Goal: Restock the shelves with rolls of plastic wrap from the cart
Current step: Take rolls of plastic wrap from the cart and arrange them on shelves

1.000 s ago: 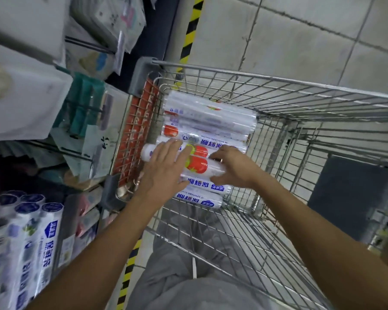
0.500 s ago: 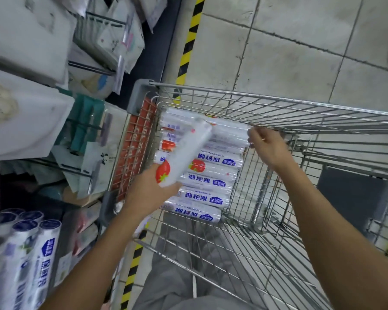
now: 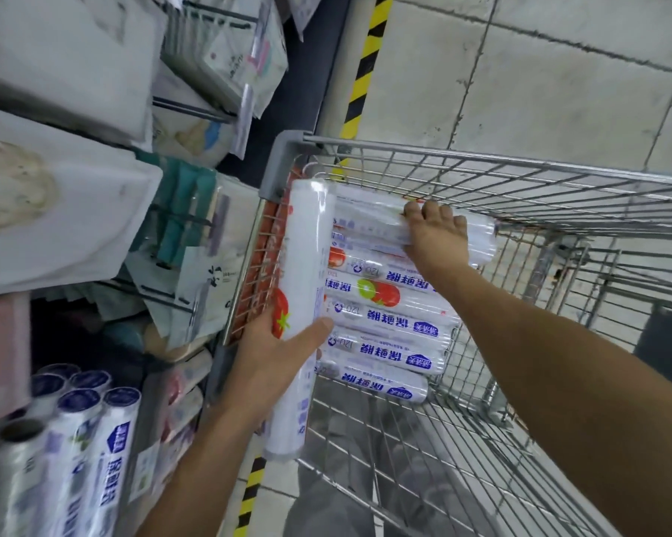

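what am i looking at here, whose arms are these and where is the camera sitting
There is no robot here. A person wears a camera on the head, so the one picture looks down along both bare arms. The left hand grips a roll of plastic wrap, held over the left edge of the wire cart. The right hand curls over the topmost roll of the stack lying in the cart. The shelf rolls stand on end at lower left, where the stock goes.
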Tool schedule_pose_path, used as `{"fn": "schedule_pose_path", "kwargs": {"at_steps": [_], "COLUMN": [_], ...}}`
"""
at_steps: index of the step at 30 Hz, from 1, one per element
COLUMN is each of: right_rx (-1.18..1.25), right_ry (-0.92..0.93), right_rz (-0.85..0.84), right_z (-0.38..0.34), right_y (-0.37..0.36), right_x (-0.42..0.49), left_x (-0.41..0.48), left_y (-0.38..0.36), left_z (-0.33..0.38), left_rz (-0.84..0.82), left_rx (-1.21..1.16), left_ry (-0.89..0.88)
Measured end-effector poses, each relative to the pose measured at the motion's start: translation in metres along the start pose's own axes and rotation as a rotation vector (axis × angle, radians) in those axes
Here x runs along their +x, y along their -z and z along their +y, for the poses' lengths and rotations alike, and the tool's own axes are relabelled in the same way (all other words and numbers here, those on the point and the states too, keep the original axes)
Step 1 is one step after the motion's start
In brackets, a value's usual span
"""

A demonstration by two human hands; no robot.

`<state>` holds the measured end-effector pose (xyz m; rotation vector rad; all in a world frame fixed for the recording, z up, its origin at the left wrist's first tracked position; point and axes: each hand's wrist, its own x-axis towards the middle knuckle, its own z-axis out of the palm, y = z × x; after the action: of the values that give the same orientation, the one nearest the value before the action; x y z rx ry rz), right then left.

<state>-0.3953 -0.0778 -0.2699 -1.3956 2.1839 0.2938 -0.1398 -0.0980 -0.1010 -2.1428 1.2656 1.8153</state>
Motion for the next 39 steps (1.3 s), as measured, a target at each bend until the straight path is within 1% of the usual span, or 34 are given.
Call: {"fn": "schedule_pose_path", "kwargs": {"at_steps": [2,3,6,8,11,14,18,20,22,24,29,34,39], "right_rx": [0.117,0.222,0.676,0.88,1.063,1.271,1.578,1.675,1.697,1.668,1.632,1.55,1.443], "right_ry": [0.021,0.023,0.0,0.01,0.0,-0.027,-0.081,-0.088,-0.088,-0.062,0.027,0.198,0.406], "right_rz": [-0.097,-0.152,-0.342,-0.417,-0.424,-0.43,-0.45,-0.42,-0.354,-0.301,-0.244,-0.273,-0.372], "right_z": [0.006,0.009,0.018,0.019,0.011,-0.001,-0.019,-0.028,-0.035,-0.039,-0.037,-0.035,-0.045], "right_y": [0.009,0.016,0.047,0.067,0.098,0.124,0.142,0.151,0.164,0.176,0.195,0.206,0.215], "right_x": [-0.006,-0.013,-0.053,-0.086,-0.132,-0.173,-0.217,-0.233,-0.249,-0.264,-0.284,-0.306,-0.337], "left_x": [-0.004,-0.006,-0.017,-0.027,-0.045,-0.067,-0.097,-0.111,-0.126,-0.142,-0.188,-0.242,-0.292], "left_y": [0.002,0.003,0.008,0.011,0.016,0.022,0.029,0.033,0.036,0.037,0.034,0.023,0.008], "left_z": [0.002,0.003,0.01,0.016,0.023,0.028,0.033,0.035,0.034,0.031,0.019,-0.008,-0.056], "left_rz": [0.002,0.004,0.015,0.002,-0.026,-0.042,-0.083,-0.093,-0.113,-0.112,0.01,0.196,0.389], "left_rx": [-0.003,-0.008,-0.067,-0.093,-0.122,-0.13,-0.144,-0.154,-0.168,-0.186,-0.249,-0.342,-0.475], "left_ry": [-0.002,-0.005,0.009,0.002,-0.006,-0.054,-0.127,-0.162,-0.188,-0.224,-0.292,-0.341,-0.314]}}
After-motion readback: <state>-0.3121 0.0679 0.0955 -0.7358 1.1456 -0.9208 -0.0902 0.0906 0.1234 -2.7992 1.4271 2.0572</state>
